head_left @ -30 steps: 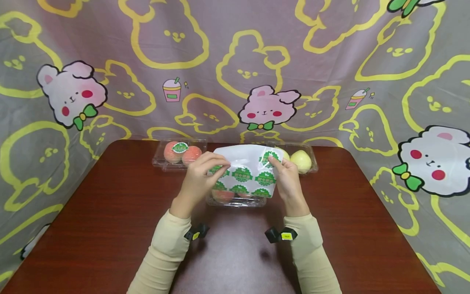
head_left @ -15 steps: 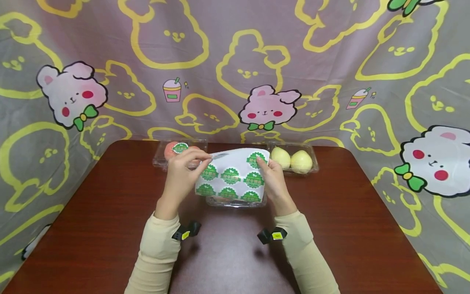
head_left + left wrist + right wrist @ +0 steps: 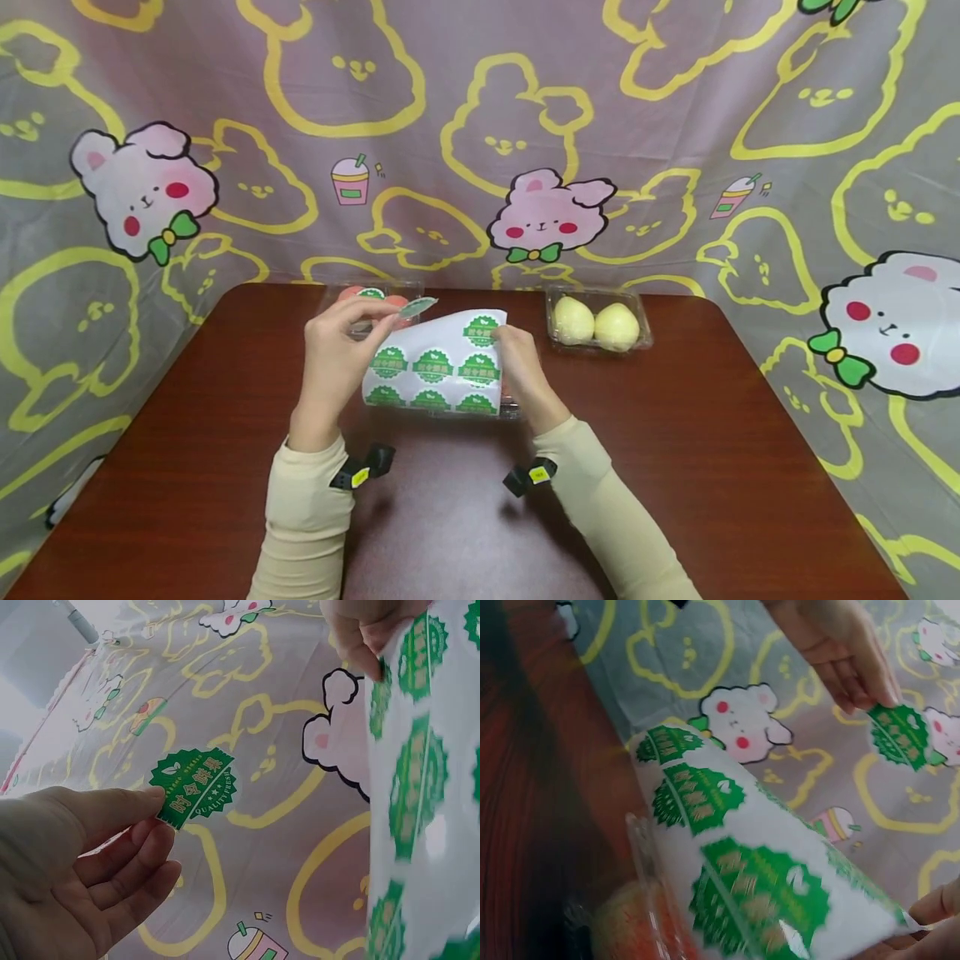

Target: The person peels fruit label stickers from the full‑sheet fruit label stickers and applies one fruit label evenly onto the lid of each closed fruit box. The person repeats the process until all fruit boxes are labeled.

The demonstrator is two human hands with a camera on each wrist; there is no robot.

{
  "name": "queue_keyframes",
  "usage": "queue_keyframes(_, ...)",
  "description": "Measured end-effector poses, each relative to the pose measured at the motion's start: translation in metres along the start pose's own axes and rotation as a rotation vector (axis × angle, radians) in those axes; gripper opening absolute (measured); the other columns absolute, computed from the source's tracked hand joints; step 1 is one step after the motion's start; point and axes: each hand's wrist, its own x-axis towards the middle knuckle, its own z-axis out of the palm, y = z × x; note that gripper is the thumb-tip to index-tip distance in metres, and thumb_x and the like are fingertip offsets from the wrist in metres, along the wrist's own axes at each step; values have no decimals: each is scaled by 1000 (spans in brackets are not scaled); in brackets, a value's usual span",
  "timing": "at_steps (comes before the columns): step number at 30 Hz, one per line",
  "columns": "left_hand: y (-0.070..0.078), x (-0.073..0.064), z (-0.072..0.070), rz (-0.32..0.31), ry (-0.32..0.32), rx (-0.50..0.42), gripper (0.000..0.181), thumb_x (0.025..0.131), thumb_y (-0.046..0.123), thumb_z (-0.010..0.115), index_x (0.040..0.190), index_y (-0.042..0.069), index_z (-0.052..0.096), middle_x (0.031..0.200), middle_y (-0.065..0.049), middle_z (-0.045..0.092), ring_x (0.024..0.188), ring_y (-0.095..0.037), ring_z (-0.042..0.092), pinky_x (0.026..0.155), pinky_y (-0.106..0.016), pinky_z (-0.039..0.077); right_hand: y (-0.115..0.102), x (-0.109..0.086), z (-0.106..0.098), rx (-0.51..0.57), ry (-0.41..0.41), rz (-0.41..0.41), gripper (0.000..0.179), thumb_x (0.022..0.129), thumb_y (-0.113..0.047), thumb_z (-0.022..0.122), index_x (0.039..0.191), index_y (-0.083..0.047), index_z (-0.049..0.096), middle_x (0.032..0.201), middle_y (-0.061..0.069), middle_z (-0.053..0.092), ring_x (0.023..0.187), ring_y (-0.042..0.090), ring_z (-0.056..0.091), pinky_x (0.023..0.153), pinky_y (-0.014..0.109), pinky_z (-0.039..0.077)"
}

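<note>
Between thumb and forefinger my left hand (image 3: 330,354) pinches a round green sticker (image 3: 196,784) by its edge, apart from the sheet. My right hand (image 3: 527,371) grips the right edge of a white sticker sheet (image 3: 438,333), which carries rows of the same green stickers and a bare stretch at its upper left. In the right wrist view the sheet (image 3: 769,817) bends in a curve. Behind and below it sits a clear plastic box (image 3: 512,408), mostly hidden, with an orange-pink fruit (image 3: 634,922) showing inside.
At the back left, partly behind my left hand, stands a clear box (image 3: 328,310) of peach-like fruit with a green sticker on it. A second clear box (image 3: 647,340) at the back right holds two pale yellow pears (image 3: 617,327). Patterned curtain (image 3: 450,125) surrounds the brown table (image 3: 712,467).
A sticker has come off the sheet and now stands free in my left fingers. Both hands and the sheet have shifted left, uncovering the pear box and covering more of the peach box.
</note>
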Motion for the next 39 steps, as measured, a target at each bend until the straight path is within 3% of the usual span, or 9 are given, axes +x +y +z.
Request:
queue_keyframes(6,1,1,-4,-8,28,41,15,75,0,79,90,-1,75,85,-15,74,77,-16,68,78,-1,44,0,-1,12,-307,-47,-117,29,93,-10,52,67,0,55,53,-9,40,52,5,38,52,20,34)
queue_keyframes(12,0,1,-9,-11,50,42,12,77,-1,77,89,0,75,86,-15,73,76,-26,70,71,2,41,-2,0,17,-542,-92,-129,21,90,-20,63,91,-2,73,58,-9,51,53,6,48,56,20,38)
queue_keyframes(18,1,1,-11,1,80,48,8,80,2,75,88,2,76,83,-14,73,75,0,62,67,-1,39,4,3,31,-425,-196,-105,17,86,-7,67,89,9,69,58,-8,52,53,2,45,51,16,40)
queue_keyframes(23,4,-1,-13,9,86,41,8,81,3,74,88,2,76,82,-13,73,76,18,53,66,-1,40,8,1,54,-410,-238,-81,16,85,-5,66,88,11,67,52,-10,47,52,1,42,51,15,38)
queue_keyframes(27,6,-2,-17,15,86,34,9,80,1,75,89,1,75,83,-14,72,77,25,50,69,1,42,11,0,75,-214,-271,47,11,89,-5,62,88,6,63,62,-6,57,56,3,55,53,16,48)
queue_keyframes(29,7,-2,-18,18,90,30,11,79,1,75,90,0,75,84,-16,72,80,27,50,77,0,41,13,2,84,-118,-244,114,9,91,-7,60,85,1,60,68,-3,60,57,6,58,53,19,52)
queue_keyframes(31,8,-2,-19,20,96,24,11,79,0,75,90,-1,75,84,-17,73,82,27,50,79,-2,42,15,3,90,-110,-202,129,13,92,-8,60,80,-4,56,69,-1,58,56,7,57,52,22,54)
queue_keyframes(36,9,-2,-19,24,100,17,9,80,1,74,89,0,75,83,-15,72,77,24,51,69,-6,45,22,6,95,-510,-104,-64,22,88,-16,68,72,-5,58,59,7,63,42,10,56,44,21,49)
queue_keyframes(39,9,-1,-19,23,93,25,8,81,2,74,89,0,75,83,-14,72,74,22,50,62,-5,43,26,6,96,-792,-46,-225,24,86,-22,70,69,-7,62,60,9,68,47,15,62,47,21,44)
